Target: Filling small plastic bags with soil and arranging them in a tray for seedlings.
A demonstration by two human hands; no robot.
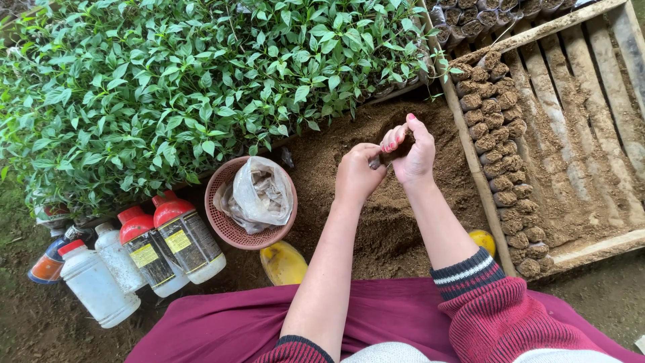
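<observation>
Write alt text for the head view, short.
Seen from above, a person's left hand and right hand together grip a small dark soil-filled bag over a pile of brown soil. A wooden tray with rows of filled soil bags sits to the right; leafy green seedlings, a pink basket and red-capped bottles lie to the left.

Even, diffuse daylight is seen throughout; no hard shadows are cast and no single light direction can be told. Soft shade is held only under the seedling leaves (201, 87) and beneath the hands (386, 165). Mild sheen is shown on the white bottles (97, 286) and the plastic bag (259, 195). Focus is kept sharp over the centre. Wide-angle bending is noted at the edges, where the wooden frame (571, 23) is curved
</observation>
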